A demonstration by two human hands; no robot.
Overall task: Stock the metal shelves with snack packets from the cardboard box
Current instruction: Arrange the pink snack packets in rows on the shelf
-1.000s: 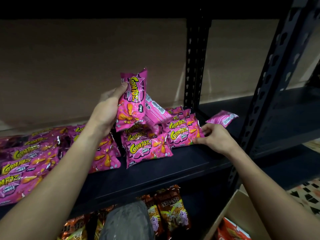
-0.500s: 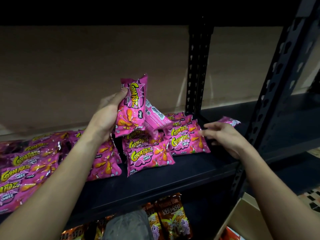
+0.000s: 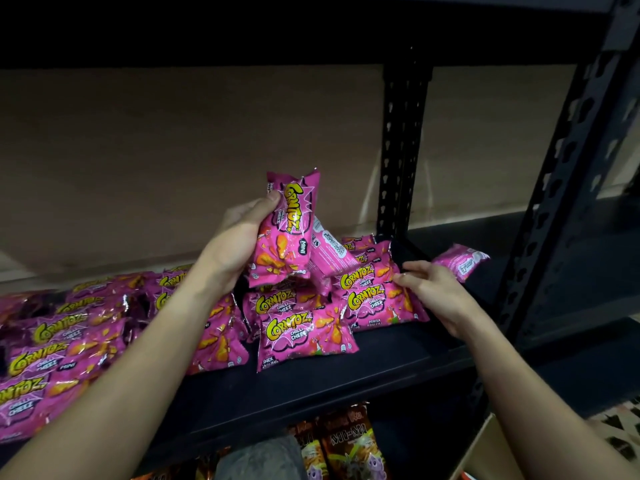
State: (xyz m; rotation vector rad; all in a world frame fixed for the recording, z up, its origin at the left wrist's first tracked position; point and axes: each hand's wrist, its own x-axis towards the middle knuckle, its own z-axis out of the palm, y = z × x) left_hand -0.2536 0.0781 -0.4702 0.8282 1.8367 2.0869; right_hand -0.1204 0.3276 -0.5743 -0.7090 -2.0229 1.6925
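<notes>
Shifting off the stray packet (image 3: 460, 259) near the shelf's (image 3: 311, 386) rt end, rt hand (image 3: 438, 297) now touches the pile (image 3: 375, 301) w/ loosely spread fingers (image 3: 406, 280); left hand (image 3: 235, 244) still grips the held packet (image 3: 287, 233) above it. Prob. straightening.

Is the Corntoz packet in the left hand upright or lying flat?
Upright, slightly tilted: the left hand grips the Corntoz packet on end, its logo running vertically, above the shelved packets.

My left hand (image 3: 239, 244) grips a pink packet (image 3: 285, 237) upright above the pile (image 3: 304, 327) on the shelf (image 3: 311, 389). My right hand (image 3: 438, 296), fingers relaxed, seems to touch the pile's right edge.
</notes>
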